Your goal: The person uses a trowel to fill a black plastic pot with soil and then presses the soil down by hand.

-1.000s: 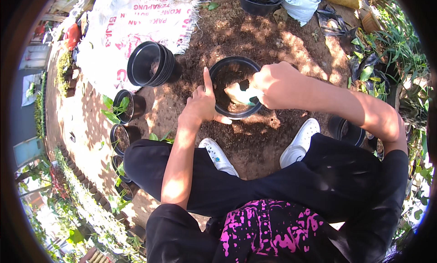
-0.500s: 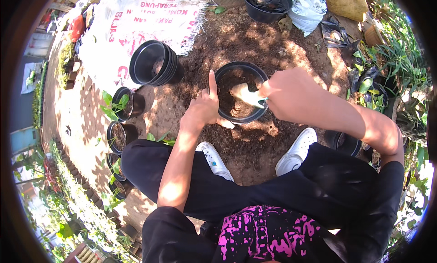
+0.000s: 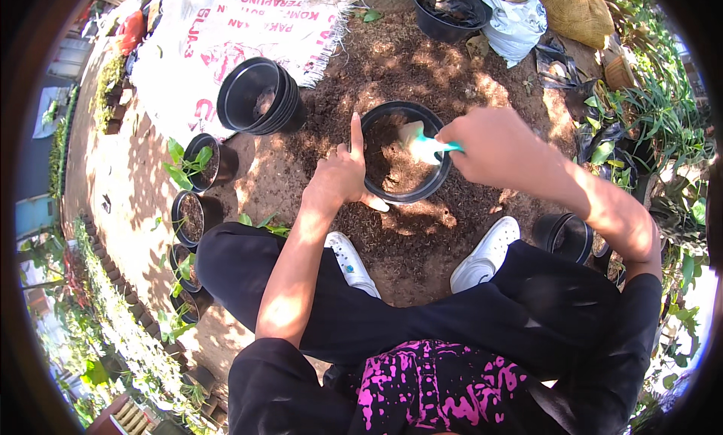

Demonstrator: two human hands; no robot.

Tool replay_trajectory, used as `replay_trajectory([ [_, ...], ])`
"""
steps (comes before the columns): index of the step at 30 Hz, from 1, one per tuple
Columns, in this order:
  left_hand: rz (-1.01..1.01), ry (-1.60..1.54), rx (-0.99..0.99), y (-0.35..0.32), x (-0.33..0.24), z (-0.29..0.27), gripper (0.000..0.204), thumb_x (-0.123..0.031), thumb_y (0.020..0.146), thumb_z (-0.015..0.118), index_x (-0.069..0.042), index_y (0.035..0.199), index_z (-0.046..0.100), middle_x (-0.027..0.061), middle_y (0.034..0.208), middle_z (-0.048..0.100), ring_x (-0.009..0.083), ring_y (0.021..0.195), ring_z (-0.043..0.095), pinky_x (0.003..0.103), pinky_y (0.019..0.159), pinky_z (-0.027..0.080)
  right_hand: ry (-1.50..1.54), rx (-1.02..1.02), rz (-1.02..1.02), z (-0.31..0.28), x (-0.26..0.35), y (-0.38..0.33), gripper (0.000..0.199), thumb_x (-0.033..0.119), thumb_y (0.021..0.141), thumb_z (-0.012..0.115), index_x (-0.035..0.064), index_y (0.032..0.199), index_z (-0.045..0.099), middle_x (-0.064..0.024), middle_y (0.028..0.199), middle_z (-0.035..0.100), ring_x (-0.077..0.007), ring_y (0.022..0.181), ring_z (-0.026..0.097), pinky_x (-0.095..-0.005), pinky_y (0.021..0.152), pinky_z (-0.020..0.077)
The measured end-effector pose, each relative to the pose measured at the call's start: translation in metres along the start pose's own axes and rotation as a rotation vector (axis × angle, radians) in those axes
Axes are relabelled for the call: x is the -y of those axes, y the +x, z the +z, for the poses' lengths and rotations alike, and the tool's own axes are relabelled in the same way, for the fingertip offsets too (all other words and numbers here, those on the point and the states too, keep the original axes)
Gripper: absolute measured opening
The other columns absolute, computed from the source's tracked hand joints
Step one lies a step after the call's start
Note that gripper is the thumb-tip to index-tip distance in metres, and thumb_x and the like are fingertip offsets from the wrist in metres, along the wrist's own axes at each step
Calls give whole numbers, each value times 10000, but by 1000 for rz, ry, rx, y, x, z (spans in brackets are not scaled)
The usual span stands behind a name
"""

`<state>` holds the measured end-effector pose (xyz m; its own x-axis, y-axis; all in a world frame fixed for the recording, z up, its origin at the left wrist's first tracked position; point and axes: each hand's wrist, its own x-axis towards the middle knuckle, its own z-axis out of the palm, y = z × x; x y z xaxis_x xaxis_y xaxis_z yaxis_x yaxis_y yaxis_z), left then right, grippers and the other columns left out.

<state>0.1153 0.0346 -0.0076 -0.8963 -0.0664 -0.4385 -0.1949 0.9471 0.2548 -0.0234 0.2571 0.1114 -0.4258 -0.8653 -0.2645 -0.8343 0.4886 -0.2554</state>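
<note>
A round black plant pot [image 3: 431, 188] stands on the ground between my feet, with brown soil inside it. My left hand [image 3: 339, 177] braces the pot's left side, index finger stretched along the rim and thumb spread round the near edge. In my closed right hand [image 3: 493, 145] is a small hand trowel [image 3: 423, 149] with a teal handle. Its pale blade reaches over the right rim into the pot, above or against the soil; the exact contact is hard to tell. My right fingers hide most of the handle.
Loose dark soil [image 3: 392, 66] surrounds the pot. A stack of black pots [image 3: 252, 96] sits beside a white printed sack [image 3: 188, 51] at the far left. Potted seedlings [image 3: 202, 164] line the left. Farther back are a black tub [image 3: 448, 30] and a tan sack [image 3: 576, 13].
The trowel has shifted right and slightly away within the pot, and more of its teal handle shows. My right hand moved a little to the right; my left keeps its place on the pot.
</note>
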Motion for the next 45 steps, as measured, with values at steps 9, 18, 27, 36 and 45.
replay_trajectory([
  [9, -101, -99, 181, -1, -8, -11, 1767, -600, 473, 966, 19, 1529, -309, 405, 1351, 549, 498, 1234, 603, 509, 1058, 502, 80, -102, -70, -2, -12, -7, 296, 158, 821, 675, 113, 1093, 785, -168, 789, 718, -374, 787, 713, -474, 736, 573],
  [18, -87, -73, 200, 4, 0, -11, 1732, -594, 529, 959, 40, 1516, -316, 435, 1432, 453, 507, 1291, 555, 510, 1078, 494, -100, -108, -124, 56, -9, -4, 139, 89, 767, 652, 86, 890, 716, -122, 711, 686, -326, 700, 713, -443, 599, 559],
  [27, 124, 179, -91, -25, -5, -36, 1509, -580, 539, 945, 54, 1602, 82, 445, 1517, 304, 537, 1273, 555, 543, 1029, 502, -180, 185, 12, 44, 5, -1, 154, 134, 862, 638, 103, 986, 725, -113, 751, 726, -291, 731, 749, -427, 609, 584],
  [36, 454, 1, -85, 6, 26, -44, 1560, -386, 464, 1022, 27, 1605, 42, 327, 1614, 184, 521, 1464, 310, 543, 1175, 391, -64, 7, -7, -9, 0, -16, 165, 145, 740, 688, 27, 837, 749, -182, 773, 730, -342, 742, 743, -440, 636, 580],
  [45, 451, -164, -7, 23, 28, -27, 1646, -308, 425, 1036, 44, 1597, -64, 318, 1634, 154, 460, 1518, 233, 502, 1247, 313, 356, -64, 89, 36, -47, -13, 303, 294, 940, 667, 133, 1176, 768, -141, 960, 764, -302, 887, 738, -424, 776, 559],
])
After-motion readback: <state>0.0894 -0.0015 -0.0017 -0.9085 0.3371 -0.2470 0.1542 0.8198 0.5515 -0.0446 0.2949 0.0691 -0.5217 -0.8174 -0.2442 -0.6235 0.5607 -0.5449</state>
